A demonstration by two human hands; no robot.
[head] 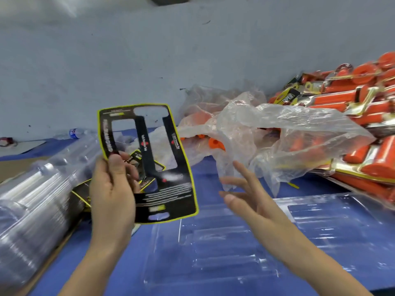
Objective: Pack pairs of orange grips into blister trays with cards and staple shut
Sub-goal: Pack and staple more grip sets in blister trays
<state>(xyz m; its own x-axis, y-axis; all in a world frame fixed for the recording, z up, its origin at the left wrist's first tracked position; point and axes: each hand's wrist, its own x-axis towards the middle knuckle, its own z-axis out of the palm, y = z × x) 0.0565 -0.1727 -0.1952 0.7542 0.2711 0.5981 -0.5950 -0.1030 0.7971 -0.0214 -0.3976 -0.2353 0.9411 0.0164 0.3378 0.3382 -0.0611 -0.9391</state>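
My left hand (112, 189) grips a black card with a yellow border and cut-out windows (149, 165), held upright above the blue table. My right hand (245, 197) hovers open with fingers spread, just right of the card and below a crumpled clear plastic bag (277, 133). Loose orange grips (215, 144) show inside that bag. An open clear blister tray (213, 248) lies flat on the table under my hands, with nothing in its pockets.
A tall stack of nested clear trays (38, 189) lies on its side at the left, with more cards (83, 193) beneath. Finished packs of orange grips (352, 112) are heaped at the right. A water bottle (74, 133) lies by the wall.
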